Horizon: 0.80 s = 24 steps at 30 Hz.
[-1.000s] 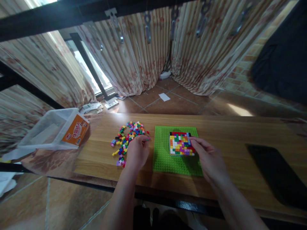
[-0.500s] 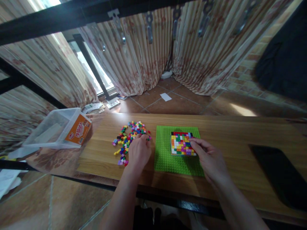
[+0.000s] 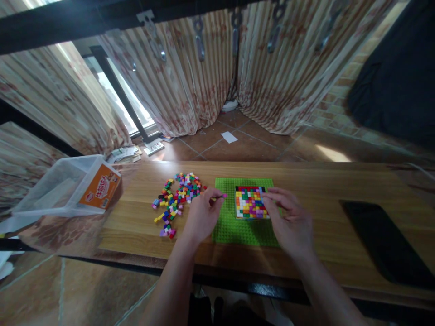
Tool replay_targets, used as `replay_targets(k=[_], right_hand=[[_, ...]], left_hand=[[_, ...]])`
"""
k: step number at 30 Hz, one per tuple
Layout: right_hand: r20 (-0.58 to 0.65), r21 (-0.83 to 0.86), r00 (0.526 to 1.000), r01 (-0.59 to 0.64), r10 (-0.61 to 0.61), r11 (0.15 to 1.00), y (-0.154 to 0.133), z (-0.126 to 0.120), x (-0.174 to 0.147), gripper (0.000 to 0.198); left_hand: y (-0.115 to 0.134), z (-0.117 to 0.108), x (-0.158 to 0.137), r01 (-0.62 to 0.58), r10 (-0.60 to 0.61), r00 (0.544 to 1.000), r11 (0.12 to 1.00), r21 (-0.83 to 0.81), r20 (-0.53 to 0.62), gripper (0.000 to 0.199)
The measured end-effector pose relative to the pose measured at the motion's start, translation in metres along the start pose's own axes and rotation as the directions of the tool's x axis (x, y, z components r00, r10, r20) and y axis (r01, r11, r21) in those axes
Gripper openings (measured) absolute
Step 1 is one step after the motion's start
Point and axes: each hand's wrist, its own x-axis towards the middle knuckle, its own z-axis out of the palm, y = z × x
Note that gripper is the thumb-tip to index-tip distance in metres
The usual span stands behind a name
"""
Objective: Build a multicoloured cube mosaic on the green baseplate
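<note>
My left hand (image 3: 205, 212) is closed in a pinch on a small magenta toy brick (image 3: 224, 195), held over the left edge of the green baseplate (image 3: 226, 231). On that baseplate sits a block of many-coloured bricks (image 3: 249, 203), with red and black ones along its far side. My right hand (image 3: 288, 217) is at the right edge of this block, thumb and forefinger tips close to it and the other fingers loosely spread. No piece shows between its fingers. A scattered pile of loose bricks (image 3: 173, 201) lies on the wood left of my left hand.
A clear plastic bin (image 3: 68, 181) with an orange label stands at the left. On the right of the wooden table (image 3: 316, 190) lies a dark flat object (image 3: 380, 240). A black bar with metal clips crosses above. Papers (image 3: 229, 137) lie on the floor beyond.
My left hand has moved right from the brick pile to the baseplate and now shows a magenta brick. My right hand stays by the block, its fingers somewhat more spread. The view has shifted slightly.
</note>
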Motion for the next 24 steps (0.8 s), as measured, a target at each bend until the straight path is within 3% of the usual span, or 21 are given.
replay_targets(k=[4,8,17,24], right_hand=[[0.133,0.042,0.980,0.143,-0.148,0.989,-0.014,-0.001,-0.003,0.014],[0.255,0.074,0.944,0.195,-0.207,0.978,-0.016,0.000,-0.006,0.014],[0.264,0.186,0.957,0.069,-0.118,0.980,-0.019,0.000,-0.006,0.006],[0.358,0.312,0.931,-0.052,-0.067,0.949,-0.022,-0.008,-0.001,0.006]], left_hand=[[0.013,0.012,-0.013,-0.048,0.092,0.991,0.918,-0.394,0.094,0.009],[0.022,0.020,-0.022,-0.019,0.127,0.982,0.806,-0.591,0.142,0.008],[0.024,0.021,-0.022,0.004,0.122,0.983,0.725,-0.689,0.135,0.013],[0.029,0.019,-0.024,-0.023,0.184,0.972,0.693,-0.720,0.145,0.015]])
